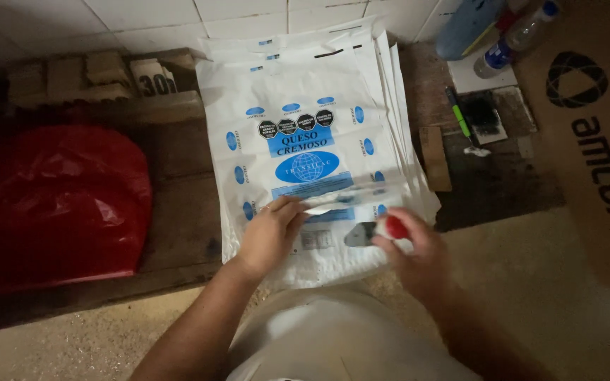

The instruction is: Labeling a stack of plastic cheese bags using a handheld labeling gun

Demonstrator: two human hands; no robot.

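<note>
Head view, looking down at a dim work surface. A stack of white plastic bags printed in blue and black (305, 134) lies fanned on a dark wooden pallet (178, 190), its upper edge against the white tiled wall (150, 17). The left hand (270, 236) rests on the lower part of the topmost bag, fingers (292, 212) bent and pressing flat on the film beside a lifted, creased strip of white plastic; the hand is not closed around anything that can be made out. The right hand (418, 257) hovers over the lower right corner of the stack, fingers closed together on a small hand tool with a red knob and a grey metal head (375, 230); the grey head points left toward the left hand's fingertips and lies just above the bag. What kind of tool this is cannot be told. To the left, a bulging red plastic sack (58, 204) sits on the pallet, well apart from the stack, with brown wooden blocks (100, 74) behind it against the wall. To the right lie a green-tipped marker pen (458, 116), a black ink pad (483, 116), a clear plastic bottle with a blue label (513, 39) and a brown cardboard sheet with black print (587, 127). The person's pale garment (340, 339) fills the lower centre.
</note>
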